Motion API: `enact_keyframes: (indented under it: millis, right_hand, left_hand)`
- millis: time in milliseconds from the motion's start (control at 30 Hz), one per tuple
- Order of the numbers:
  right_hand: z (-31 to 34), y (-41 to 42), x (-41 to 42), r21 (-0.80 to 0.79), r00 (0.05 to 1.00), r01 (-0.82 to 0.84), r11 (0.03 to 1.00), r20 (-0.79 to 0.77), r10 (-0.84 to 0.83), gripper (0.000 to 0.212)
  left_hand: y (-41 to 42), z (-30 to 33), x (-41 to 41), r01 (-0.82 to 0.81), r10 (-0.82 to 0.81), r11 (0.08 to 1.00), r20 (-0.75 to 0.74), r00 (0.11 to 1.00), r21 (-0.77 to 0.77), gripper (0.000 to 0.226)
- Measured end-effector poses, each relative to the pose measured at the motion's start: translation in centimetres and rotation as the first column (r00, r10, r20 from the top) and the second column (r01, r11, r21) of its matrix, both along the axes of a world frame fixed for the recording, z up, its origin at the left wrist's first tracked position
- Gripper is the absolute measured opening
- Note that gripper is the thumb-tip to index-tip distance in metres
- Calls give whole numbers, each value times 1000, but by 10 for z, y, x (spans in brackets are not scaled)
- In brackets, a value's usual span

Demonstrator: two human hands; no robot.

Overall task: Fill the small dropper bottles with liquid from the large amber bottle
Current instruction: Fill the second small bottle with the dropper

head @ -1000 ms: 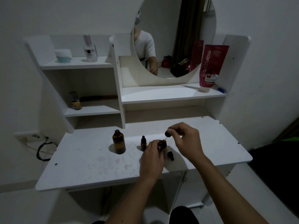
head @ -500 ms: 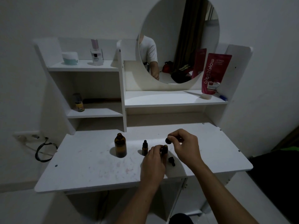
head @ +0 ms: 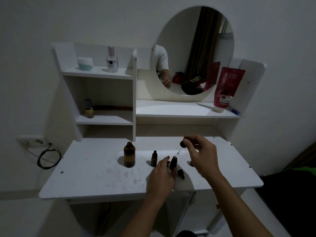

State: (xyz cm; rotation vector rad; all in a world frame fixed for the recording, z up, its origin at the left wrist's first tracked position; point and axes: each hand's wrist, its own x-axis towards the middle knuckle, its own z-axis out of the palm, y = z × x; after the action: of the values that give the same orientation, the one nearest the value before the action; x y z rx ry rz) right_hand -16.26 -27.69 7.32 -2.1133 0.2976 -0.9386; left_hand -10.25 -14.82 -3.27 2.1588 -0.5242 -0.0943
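Observation:
The large amber bottle stands uncapped on the white desk. To its right stands a small capped dropper bottle. My left hand holds a second small bottle, open at the top, upright on the desk. My right hand pinches a dropper by its black bulb, with the glass tip slanting down toward the open bottle's mouth. A small black dropper cap lies on the desk just right of the held bottle.
Shelves rise behind the desk with a jar, a perfume bottle, a small yellow-labelled bottle and a red tube. A round mirror hangs above. A black cable hangs off the left edge.
The head camera has tilted up, so the desk sits lower in view. My right hand has lifted the dropper slightly above the small bottle. My left hand keeps its hold.

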Motion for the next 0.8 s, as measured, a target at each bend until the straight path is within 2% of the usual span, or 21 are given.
enact_keyframes:
  millis: [133,267,433,533,600,733,800]
  right_hand:
    - [10,4,-3,-60,998,22,998,64,-18,14]
    - [16,19,6,-39,997,-17,999,79,20,14]
    - [23,44,27,39,989,-129,991,79,126,14]
    - [27,58,40,174,980,-189,966,98,174,14]
    - [30,66,48,247,971,-228,942,128,202,15]
    - [36,82,63,288,965,-254,923,144,220,13]
    - [37,88,69,277,965,-256,926,128,229,13]
  left_hand:
    - [24,-2,-3,58,-60,994,-28,998,-89,52]
    - [64,-5,5,112,-117,983,-25,993,-148,38]
    - [118,3,30,-32,17,977,-72,997,-211,24]
    - [136,6,48,-158,129,960,-134,982,-232,37]
    - [143,6,59,-212,186,942,-122,975,-259,52]
    - [146,1,81,-168,143,949,-112,983,-267,83]
    - [144,-3,89,-119,97,966,-101,990,-230,89]
